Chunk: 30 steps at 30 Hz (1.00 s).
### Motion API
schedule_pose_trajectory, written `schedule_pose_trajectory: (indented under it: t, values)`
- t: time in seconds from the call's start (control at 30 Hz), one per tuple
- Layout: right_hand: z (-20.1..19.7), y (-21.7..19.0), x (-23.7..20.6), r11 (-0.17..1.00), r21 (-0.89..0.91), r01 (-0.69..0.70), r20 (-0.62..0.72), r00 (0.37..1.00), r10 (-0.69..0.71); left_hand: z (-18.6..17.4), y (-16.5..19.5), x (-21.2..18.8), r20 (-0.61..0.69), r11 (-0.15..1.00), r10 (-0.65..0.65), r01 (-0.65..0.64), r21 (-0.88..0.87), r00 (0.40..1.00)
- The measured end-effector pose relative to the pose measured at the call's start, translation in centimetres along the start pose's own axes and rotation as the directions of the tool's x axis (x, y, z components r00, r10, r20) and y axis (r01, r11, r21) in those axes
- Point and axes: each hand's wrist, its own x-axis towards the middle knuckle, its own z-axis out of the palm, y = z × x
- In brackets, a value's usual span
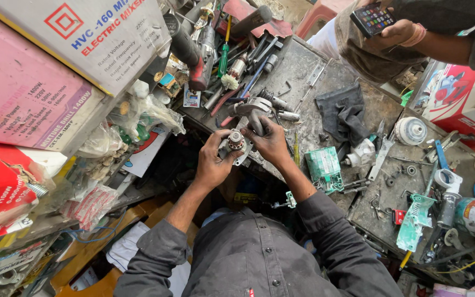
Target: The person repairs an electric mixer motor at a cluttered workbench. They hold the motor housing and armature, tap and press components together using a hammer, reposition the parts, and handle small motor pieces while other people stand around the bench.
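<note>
My left hand (213, 159) grips a round metal motor part (236, 141) with a copper-coloured end, holding it at the edge of the workbench (303, 71). My right hand (271, 142) is closed on the grey handle of a tool (255, 113) whose metal head lies on the bench just beyond the motor part. Both hands meet over the part, fingers wrapped around it. My dark grey sleeves fill the lower middle of the view.
Screwdrivers, pliers and springs (232, 60) crowd the bench's far end. A dark rag (343, 113), green packet (324, 168), white round part (410, 131), bolts lie right. Cardboard boxes (34, 88) are stacked left. Another person's hand holds a phone (373, 19) at top right.
</note>
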Motion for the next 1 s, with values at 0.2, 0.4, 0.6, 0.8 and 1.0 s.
schedule_pose_trajectory:
  t: [0.2, 0.4, 0.6, 0.8, 1.0]
  values:
    - [-0.4, 0.4, 0.4, 0.999, 0.018, 0.030, 0.048, 0.998, -0.031, -0.1, 0.0, 0.2, 0.033, 0.998, -0.065, 0.065, -0.023, 0.997]
    - [-0.5, 0.9, 0.6, 0.981, 0.193, -0.020, 0.111, 0.994, -0.002, -0.4, -2.5, 0.6, 0.020, 0.867, -0.207, 0.193, -0.460, 0.978]
    - [-1.4, 1.9, 0.3, 0.955, 0.288, -0.074, 0.081, 0.995, 0.052, -1.8, -5.3, 0.9, 0.071, 0.461, -0.487, 0.326, -0.825, 0.870]
    - [-3.1, 3.2, -1.1, 0.938, 0.338, -0.078, 0.039, 0.997, 0.069, -1.8, -5.9, 0.3, 0.148, 0.423, -0.519, 0.403, -0.811, 0.842]
    - [-4.3, 4.3, -2.5, 0.930, 0.359, -0.073, 0.028, 0.997, 0.068, -0.5, -5.6, 0.3, 0.041, 0.628, -0.320, 0.244, -0.739, 0.946]
